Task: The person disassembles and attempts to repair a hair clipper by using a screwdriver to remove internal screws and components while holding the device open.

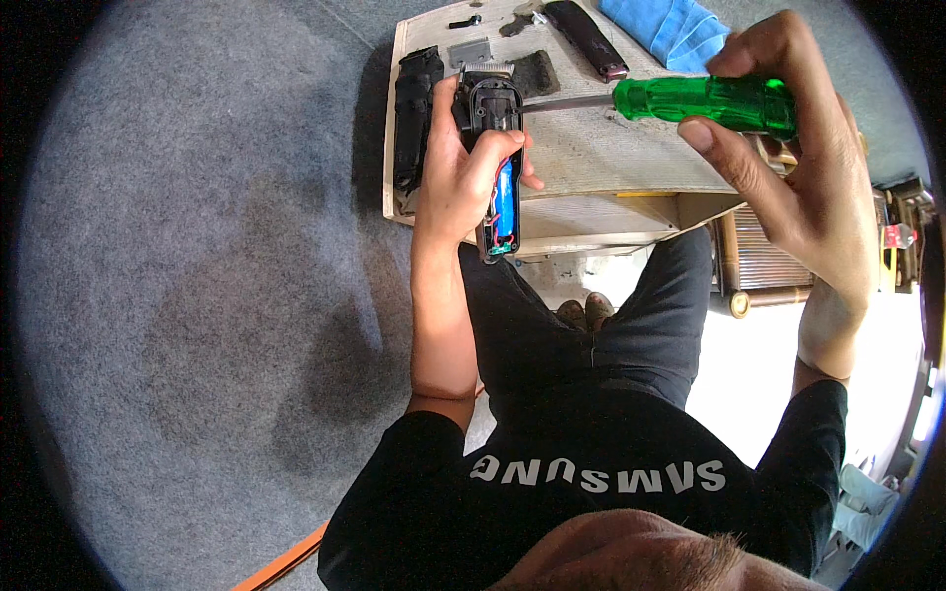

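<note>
An opened hair clipper (498, 103) is held upright over the table's near left part by my left hand (451, 192), its thumb lying across the front. Inside the clipper's lower half show a blue battery (506, 202), red wires and a bit of green circuit board. My right hand (823, 187) grips the green handle of a screwdriver (709, 103) between thumb and fingers. The screwdriver points left, nearly level, and its shaft reaches the right side of the clipper's upper part. Whether the tip sits in a screw is too small to tell.
On the wooden table (591, 172) lie a black case-like object (418, 108), a metal blade plate (471, 52), a dark pad-like piece (535, 74), a small black part (465, 22), a dark maroon casing (587, 39) and a blue cloth (665, 32). A slatted bench (769, 251) stands at right.
</note>
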A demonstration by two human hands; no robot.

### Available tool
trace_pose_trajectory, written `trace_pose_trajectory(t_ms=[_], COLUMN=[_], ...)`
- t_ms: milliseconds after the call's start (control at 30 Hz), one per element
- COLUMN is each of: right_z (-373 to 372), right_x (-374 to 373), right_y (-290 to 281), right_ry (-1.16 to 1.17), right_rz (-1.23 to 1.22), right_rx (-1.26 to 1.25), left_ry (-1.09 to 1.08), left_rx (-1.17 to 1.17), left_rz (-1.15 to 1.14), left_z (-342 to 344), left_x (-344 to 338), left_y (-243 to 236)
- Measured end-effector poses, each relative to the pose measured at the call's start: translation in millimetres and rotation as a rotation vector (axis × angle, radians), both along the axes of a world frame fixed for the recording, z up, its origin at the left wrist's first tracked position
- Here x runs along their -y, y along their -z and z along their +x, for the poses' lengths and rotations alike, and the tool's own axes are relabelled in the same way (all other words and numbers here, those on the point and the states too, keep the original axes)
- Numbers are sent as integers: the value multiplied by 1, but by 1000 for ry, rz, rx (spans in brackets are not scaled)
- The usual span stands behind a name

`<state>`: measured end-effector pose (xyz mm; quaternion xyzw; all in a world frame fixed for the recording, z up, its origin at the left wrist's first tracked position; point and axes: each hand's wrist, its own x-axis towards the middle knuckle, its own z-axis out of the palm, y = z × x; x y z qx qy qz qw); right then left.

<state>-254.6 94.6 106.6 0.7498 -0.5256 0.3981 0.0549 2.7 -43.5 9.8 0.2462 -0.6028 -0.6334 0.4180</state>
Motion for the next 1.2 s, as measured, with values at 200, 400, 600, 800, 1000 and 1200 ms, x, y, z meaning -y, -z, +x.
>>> trace_pose_trajectory(t_ms=[200,400,600,800,1000,1200], right_z=[-1,0,1,6,-14,-12], right_x=[-2,-1,0,-1,4,0], right_y=[-1,0,0,-4,2,2], right_ry=[2,-2,-9,-26,-30,-7], right_rz=[5,12,10,-8,133,123], right_rx=[-1,-1,4,38,-197,-62], left_ry=[-6,-15,3,-2,-20,7], left_rx=[6,3,8,0,14,-4], left_rz=[19,-1,13,9,4,10], left_z=[-2,-2,-1,-3,-1,-2], left_x=[-1,-1,-1,-1,-2,-2], left_y=[-2,-1,-2,-2,-2,-1])
